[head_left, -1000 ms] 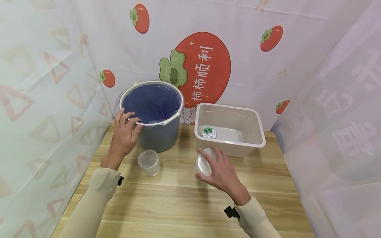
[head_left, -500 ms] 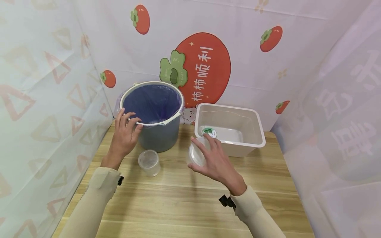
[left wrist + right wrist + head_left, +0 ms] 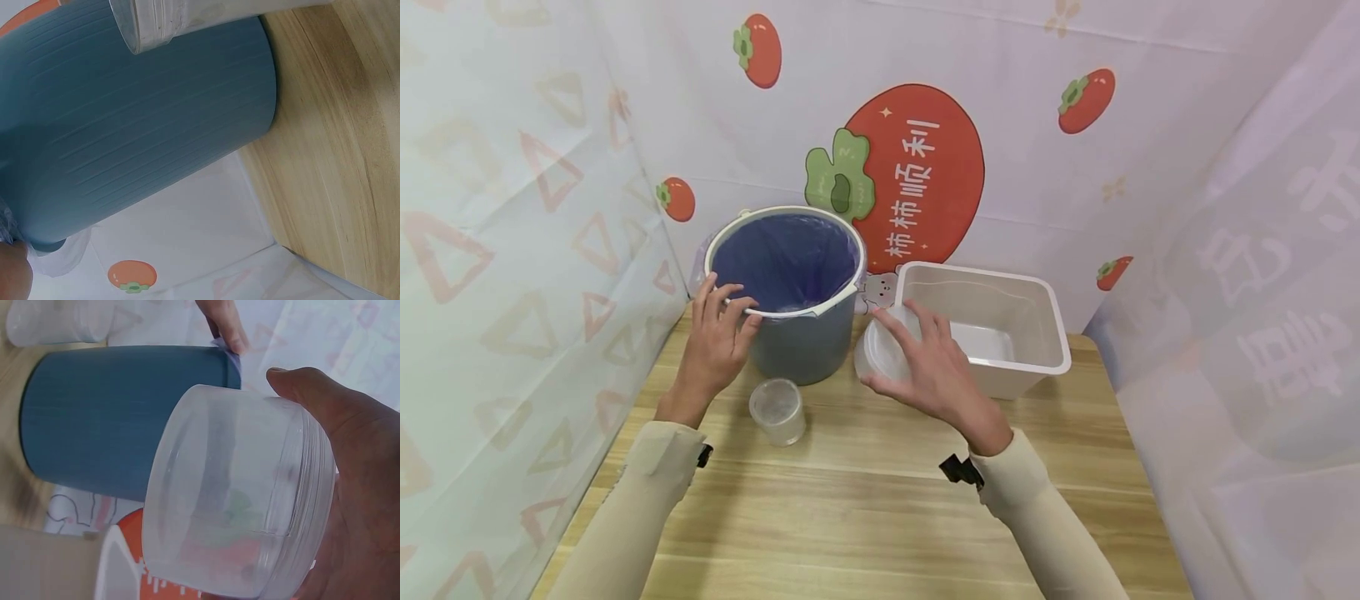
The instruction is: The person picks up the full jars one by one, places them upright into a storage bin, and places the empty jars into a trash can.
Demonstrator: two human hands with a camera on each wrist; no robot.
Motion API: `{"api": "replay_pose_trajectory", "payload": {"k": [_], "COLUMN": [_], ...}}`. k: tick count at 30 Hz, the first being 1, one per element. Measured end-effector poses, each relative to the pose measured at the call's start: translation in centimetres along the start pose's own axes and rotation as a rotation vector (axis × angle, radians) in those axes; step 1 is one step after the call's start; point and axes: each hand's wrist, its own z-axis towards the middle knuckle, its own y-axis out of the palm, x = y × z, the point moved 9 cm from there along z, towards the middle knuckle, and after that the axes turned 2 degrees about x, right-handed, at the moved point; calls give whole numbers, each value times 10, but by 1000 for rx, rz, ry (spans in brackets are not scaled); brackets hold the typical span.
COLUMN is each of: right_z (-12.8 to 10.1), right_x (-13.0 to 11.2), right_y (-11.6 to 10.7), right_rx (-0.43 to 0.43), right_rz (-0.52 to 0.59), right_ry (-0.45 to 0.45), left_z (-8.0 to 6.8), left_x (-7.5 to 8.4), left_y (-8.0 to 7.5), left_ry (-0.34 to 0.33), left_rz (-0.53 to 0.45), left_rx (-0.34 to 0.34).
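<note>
My left hand (image 3: 715,337) grips the near-left rim of a blue-grey bin (image 3: 801,346), fingers over the white ring and thumb outside. A thin purple-tinted plastic bag lines the bin. In my right hand (image 3: 936,371) is a round, clear plastic tub (image 3: 883,354), held off the table between thumb and fingers; the right wrist view shows the tub (image 3: 219,487) from the side, see-through, with its ridged end toward the palm. A second clear plastic tub (image 3: 777,412) stands on the table in front of the bin, below my left hand.
A beige rectangular box (image 3: 1060,333) stands behind and right of my right hand, partly hidden by it. The wooden table (image 3: 850,508) is enclosed by white printed cloth at the back (image 3: 1022,192) and both sides.
My right hand has raised the tub and carried it left and toward the back, from in front of the beige box to beside the bin. The left hand stays at the rim.
</note>
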Motion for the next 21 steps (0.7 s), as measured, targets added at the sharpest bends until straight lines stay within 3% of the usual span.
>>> {"api": "replay_pose_trajectory", "payload": {"k": [21], "right_z": [68], "right_x": [-32], "right_y": [-46], "right_rx": [68], "right_rz": [-21], "right_ry": [-120], "left_z": [0], "left_x": [1], "left_y": [1], "left_ry": [22], "left_rz": [25], "left_rx": [33]}}
